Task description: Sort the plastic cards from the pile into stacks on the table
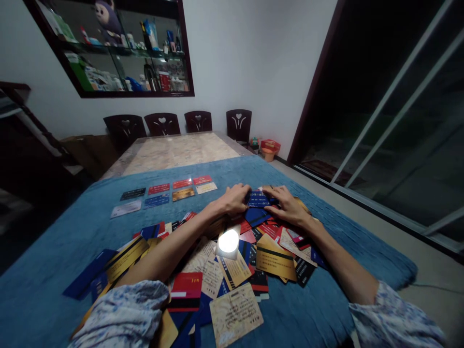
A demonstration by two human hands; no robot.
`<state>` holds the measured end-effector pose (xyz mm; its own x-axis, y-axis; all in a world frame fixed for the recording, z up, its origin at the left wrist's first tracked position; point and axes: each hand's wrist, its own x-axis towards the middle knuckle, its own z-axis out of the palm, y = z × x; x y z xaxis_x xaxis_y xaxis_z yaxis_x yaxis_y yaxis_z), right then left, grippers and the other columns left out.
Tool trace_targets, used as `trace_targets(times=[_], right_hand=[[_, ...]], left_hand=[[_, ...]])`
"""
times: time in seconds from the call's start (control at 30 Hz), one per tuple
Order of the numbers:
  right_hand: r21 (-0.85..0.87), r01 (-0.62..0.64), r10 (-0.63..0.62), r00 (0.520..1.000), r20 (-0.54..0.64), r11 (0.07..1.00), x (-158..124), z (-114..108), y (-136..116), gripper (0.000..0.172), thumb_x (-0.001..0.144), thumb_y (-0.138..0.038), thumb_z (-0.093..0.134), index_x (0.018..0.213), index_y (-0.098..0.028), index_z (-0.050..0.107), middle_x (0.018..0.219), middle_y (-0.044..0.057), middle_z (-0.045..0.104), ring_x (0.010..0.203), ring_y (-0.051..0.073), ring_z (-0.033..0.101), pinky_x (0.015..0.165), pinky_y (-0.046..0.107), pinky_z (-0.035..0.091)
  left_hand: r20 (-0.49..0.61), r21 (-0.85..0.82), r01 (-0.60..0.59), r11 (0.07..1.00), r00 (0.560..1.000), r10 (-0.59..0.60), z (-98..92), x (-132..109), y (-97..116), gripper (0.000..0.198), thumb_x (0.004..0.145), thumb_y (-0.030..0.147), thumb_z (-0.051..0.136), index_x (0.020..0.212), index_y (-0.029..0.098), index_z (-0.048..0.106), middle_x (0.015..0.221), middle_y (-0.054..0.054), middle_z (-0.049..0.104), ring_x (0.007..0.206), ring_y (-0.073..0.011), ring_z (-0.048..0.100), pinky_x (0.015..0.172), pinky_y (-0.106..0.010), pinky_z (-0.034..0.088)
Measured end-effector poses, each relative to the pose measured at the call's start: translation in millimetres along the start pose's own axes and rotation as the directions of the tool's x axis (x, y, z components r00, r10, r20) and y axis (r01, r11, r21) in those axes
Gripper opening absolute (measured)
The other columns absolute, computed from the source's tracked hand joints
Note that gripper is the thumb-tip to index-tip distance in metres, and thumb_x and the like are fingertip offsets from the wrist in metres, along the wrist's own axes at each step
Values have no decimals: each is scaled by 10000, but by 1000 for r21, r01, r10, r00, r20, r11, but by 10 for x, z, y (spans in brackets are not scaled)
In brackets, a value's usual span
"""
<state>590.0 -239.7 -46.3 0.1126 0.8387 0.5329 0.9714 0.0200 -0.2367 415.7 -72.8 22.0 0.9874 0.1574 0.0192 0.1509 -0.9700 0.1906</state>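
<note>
Blue card (258, 198) is held between the hands (236, 198), long axis seemingly sideways.

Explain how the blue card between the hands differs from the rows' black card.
The blue card sits between the left hand and right hand; the black card lies apart. The blue card is over the card pile, the black card on the blue cloth. Both are rectangular.

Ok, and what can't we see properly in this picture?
In the head view:
Blue card between left hand and right hand: print too small to read.
Pile of cards: partly hidden under the left forearm.
Shiny card: glare hides its middle.
Right sleeve: cut off by the bottom edge.
</note>
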Motion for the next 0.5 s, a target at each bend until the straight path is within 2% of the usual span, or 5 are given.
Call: trace_targets(times=[0.23, 0.5], right_hand=[[-53, -49, 50, 999, 3, 997, 3, 7, -35, 513, 888, -457, 579, 1369, -278, 582, 1193, 130, 635, 1111, 338, 508, 897, 532, 485], [-132, -30, 45, 992, 116, 991, 68, -90, -141, 522, 898, -473, 567, 1380, -272, 580, 1299, 143, 607, 1149, 338, 492, 875, 505, 471]], left_hand=[[18, 79, 6, 997, 1000, -7, -87, -30, 50, 395, 801, 245, 635, 1172, 166, 528, 1246, -138, 587, 1170, -290, 560, 977, -415, 478], [47, 112, -13, 994, 999, 7, -150, -133, -3, 364, 840, 279, 610, 1184, 172, 558, 1258, -132, 560, 1190, -292, 542, 995, -446, 465]])
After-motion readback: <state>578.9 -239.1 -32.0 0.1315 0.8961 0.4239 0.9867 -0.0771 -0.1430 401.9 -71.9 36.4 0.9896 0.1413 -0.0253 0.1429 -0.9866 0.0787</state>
